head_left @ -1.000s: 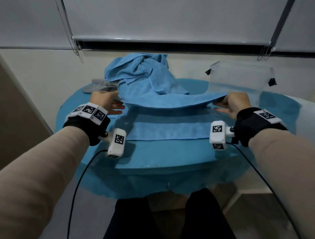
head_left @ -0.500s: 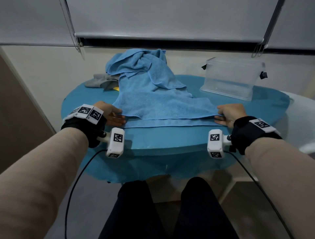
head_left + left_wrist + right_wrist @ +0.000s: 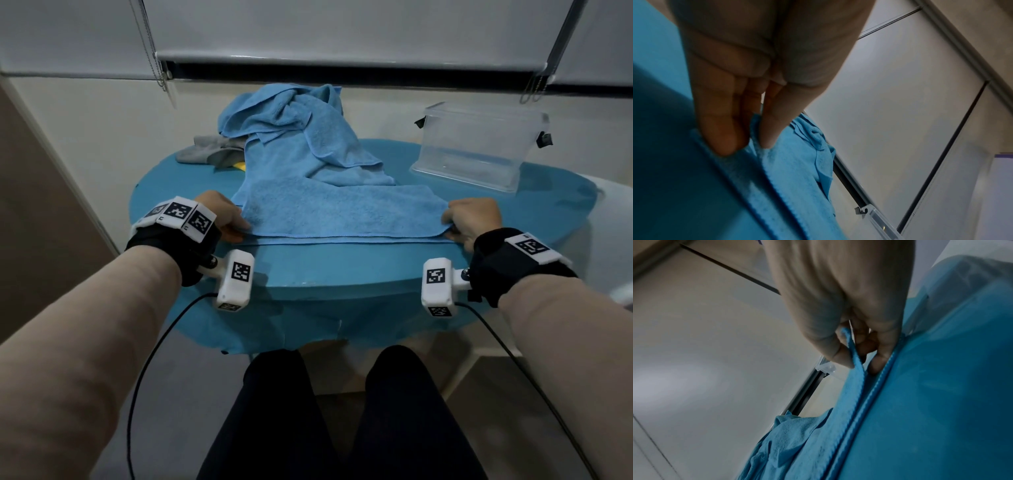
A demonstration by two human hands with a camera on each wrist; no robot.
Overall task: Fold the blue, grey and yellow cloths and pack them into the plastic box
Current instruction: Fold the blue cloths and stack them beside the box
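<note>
Left hand (image 3: 219, 217) and right hand (image 3: 474, 219) pinching blue cloth's (image 3: 342, 212) near corners

My round bench (image 3: 308, 270) wears a teal cover (image 3: 308, 329) that hangs over its near edge, and my dark-trousered legs (image 3: 342, 418) sit below it. Behind the bench, a pale wall (image 3: 85, 130) runs under a grey roller blind (image 3: 342, 27), whose bead cords (image 3: 150, 51) hang at the left. A white stand (image 3: 479, 370) shows lower right.
</note>
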